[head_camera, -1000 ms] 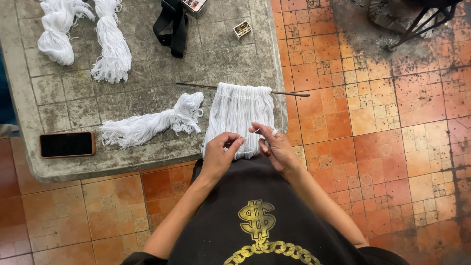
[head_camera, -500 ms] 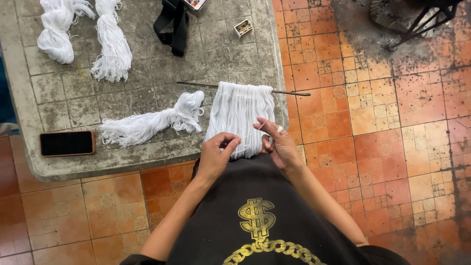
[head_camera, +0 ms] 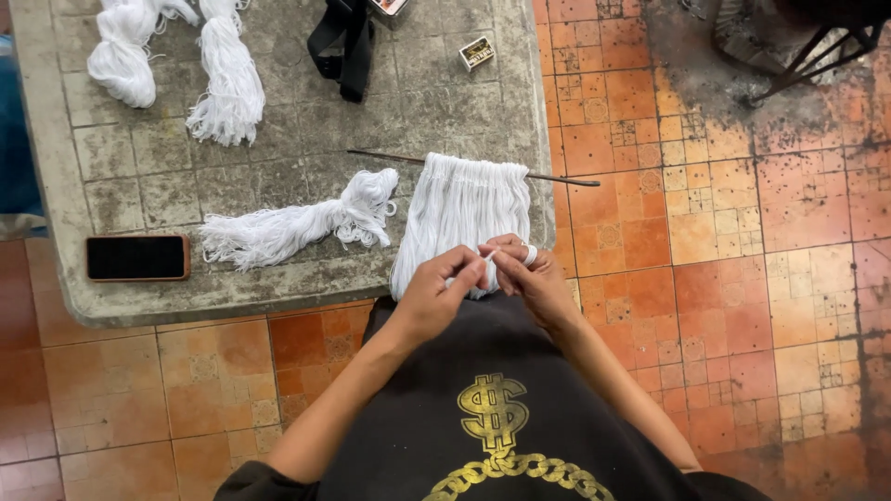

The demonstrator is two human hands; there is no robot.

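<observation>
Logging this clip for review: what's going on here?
A person stands at a stone table working white cords that hang in a row from a thin rod. The left hand and right hand meet at the cords' lower ends, pinching strands at the table edge. A loose cord bundle lies left of them, two more bundles at the far side, plus a phone, a black strap and a small box.
</observation>
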